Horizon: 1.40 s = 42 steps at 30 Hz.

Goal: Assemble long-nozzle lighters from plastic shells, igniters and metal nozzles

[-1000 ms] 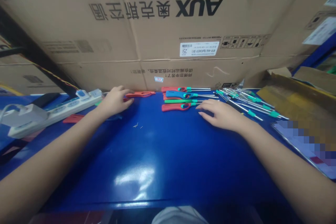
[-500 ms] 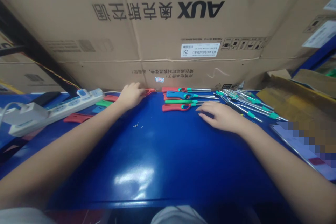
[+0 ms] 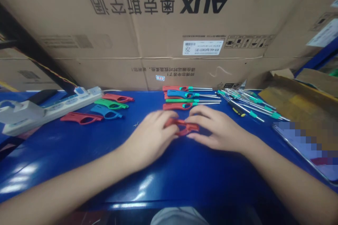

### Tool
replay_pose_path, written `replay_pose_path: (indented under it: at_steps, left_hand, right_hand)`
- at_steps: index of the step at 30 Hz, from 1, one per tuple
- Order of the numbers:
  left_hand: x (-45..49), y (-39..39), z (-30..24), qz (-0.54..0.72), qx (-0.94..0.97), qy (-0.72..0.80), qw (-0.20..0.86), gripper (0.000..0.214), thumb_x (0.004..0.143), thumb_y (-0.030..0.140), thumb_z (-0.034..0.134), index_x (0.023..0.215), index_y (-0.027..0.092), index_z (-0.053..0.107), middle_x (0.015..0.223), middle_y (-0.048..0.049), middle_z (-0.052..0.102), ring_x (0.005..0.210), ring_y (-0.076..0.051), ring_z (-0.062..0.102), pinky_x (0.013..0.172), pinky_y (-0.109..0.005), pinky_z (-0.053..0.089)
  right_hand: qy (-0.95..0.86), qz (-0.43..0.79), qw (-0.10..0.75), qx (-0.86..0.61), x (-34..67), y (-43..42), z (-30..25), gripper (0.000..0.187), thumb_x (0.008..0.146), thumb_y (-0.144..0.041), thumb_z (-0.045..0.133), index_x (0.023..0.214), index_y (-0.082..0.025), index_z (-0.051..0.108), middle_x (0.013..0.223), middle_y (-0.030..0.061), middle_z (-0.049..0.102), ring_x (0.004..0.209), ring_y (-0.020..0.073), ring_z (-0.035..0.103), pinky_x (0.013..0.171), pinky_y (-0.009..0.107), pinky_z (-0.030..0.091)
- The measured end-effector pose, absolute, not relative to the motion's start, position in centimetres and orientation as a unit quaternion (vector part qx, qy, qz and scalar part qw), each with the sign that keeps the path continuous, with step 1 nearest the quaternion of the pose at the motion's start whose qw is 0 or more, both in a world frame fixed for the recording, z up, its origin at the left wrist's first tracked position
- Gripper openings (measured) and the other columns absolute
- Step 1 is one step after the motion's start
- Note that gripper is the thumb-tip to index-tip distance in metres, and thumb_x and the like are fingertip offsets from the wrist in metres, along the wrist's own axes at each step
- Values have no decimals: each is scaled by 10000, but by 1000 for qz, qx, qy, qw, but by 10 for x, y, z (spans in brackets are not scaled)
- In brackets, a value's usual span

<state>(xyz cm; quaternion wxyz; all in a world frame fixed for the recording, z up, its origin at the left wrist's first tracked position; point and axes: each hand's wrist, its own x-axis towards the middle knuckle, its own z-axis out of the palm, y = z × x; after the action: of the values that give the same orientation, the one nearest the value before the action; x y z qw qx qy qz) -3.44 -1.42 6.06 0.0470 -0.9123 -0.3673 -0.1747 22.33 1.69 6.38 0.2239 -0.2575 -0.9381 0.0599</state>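
My left hand (image 3: 154, 135) is closed around the back part of a red lighter handle (image 3: 182, 126) with a finger loop, over the middle of the blue table (image 3: 169, 172). The fingers and thumb of my right hand (image 3: 216, 126) are on either side of its front end and seem to grip it. No metal tube shows on this handle. Just beyond my hands lie several gas lighters (image 3: 181, 106) with metal tubes pointing right. To the left are more bare handles: red (image 3: 81, 117), green (image 3: 111, 104), blue (image 3: 107, 111) and another red one.
A pile of metal lighter tubes (image 3: 248, 103) with green collars lies right, with a yellow-and-black screwdriver (image 3: 237, 109). A phone (image 3: 298, 147) and an open carton (image 3: 303, 105) are farther right. A white power strip (image 3: 52, 110) is left; cardboard (image 3: 158, 28) stands behind.
My left hand has brought the red handle from the back of the table to the middle. My right hand has shifted slightly nearer and now meets the handle's front end.
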Motion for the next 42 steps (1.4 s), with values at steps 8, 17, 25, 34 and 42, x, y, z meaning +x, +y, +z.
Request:
replay_pose_path:
  at_steps: [8,17,25,34,42]
  left_hand:
    - [-26,-27,19,-195,-914,-344,-93,190,1045,312,518,1154,285,671,1242,-81,656,1058,-246,659,879,-409,561]
    - [-45,-4,12,-207,-874,-415,-145,419,986,350,629,1390,275,546,1326,-88,651,1196,-285,606,1051,-465,506]
    - [-42,0,5,-258,-854,-409,-191,347,966,293,643,1306,226,646,1211,-91,676,1101,-252,648,995,-422,553]
    - [-42,0,1,-302,-833,-406,-225,343,939,249,667,1276,192,676,1214,-80,685,1101,-216,682,1007,-375,559]
    - [-42,4,-2,-316,-828,-410,-216,408,938,221,656,1342,187,613,1212,-83,693,1088,-215,678,981,-379,564]
  right_hand:
    - [-958,122,47,-254,215,12,57,159,1000,-371,616,979,-231,689,1040,31,634,800,163,619,674,284,427]
    - [-931,149,-1,-334,234,32,58,223,950,-360,700,828,-194,616,928,22,601,800,169,562,688,277,390]
    - [-925,142,0,-354,237,32,62,255,943,-362,712,796,-194,591,919,14,605,751,150,552,633,261,342]
    - [-935,107,31,-337,235,33,63,256,938,-342,719,791,-183,582,876,9,593,724,139,530,616,259,349]
    - [-932,14,183,-313,239,38,58,264,1058,-318,511,936,-158,682,996,90,703,924,211,662,803,313,491]
